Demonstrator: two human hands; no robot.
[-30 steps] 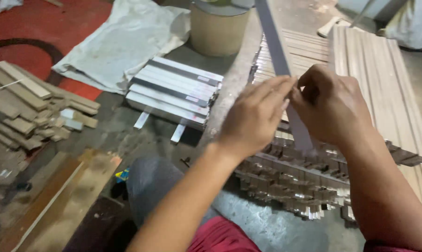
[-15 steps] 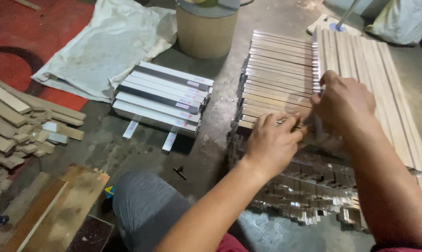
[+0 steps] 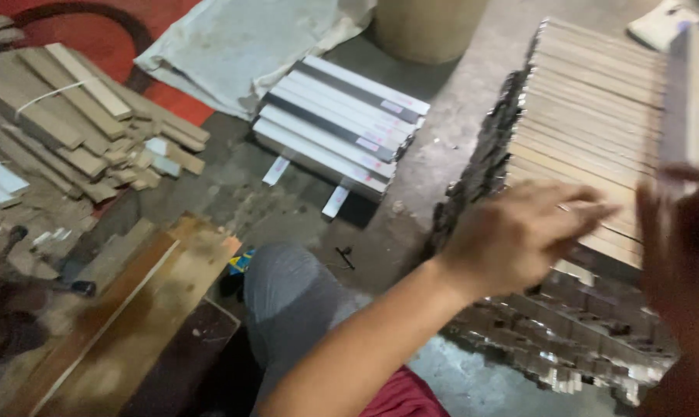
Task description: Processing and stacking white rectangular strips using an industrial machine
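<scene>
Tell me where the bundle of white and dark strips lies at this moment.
In the head view, the bundle of white and dark strips lies on the concrete floor at upper centre, left of the stack of wooden slats and below the grey cloth.

A grey concrete floor (image 3: 288, 201), stained and dusty, fills the scene under dim, flat light. At the upper left lies a patch of red flooring with a dark curved line (image 3: 71, 19). A crumpled pale cloth sheet (image 3: 241, 38) spreads across both. Worn brown wooden boards (image 3: 133, 309) lie flat at the lower left.
</scene>
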